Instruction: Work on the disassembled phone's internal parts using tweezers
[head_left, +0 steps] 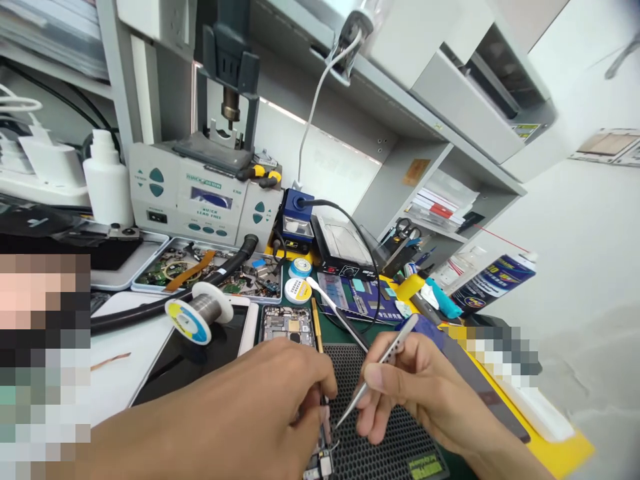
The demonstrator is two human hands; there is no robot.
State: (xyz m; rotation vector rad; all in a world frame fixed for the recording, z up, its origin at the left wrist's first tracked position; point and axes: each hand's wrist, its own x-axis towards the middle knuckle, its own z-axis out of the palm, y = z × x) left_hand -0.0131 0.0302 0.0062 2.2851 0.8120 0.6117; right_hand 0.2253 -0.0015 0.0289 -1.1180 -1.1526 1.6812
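In my right hand are metal tweezers, pinched between thumb and fingers, their tips pointing down and left over the black honeycomb mat. My left hand has its fingers curled round a slim phone part with metal fittings, and hides most of it. The tweezer tips come close to this part; I cannot tell if they touch. A thin pale wire sticks out beside it. Behind my left hand lies an opened phone with its inner boards bare; whether the two are joined is hidden.
A solder spool stands on a dark-screened tablet at the left. Behind are a tray of circuit boards, a grey soldering station and a soldering iron holder. A spray can stands at the right.
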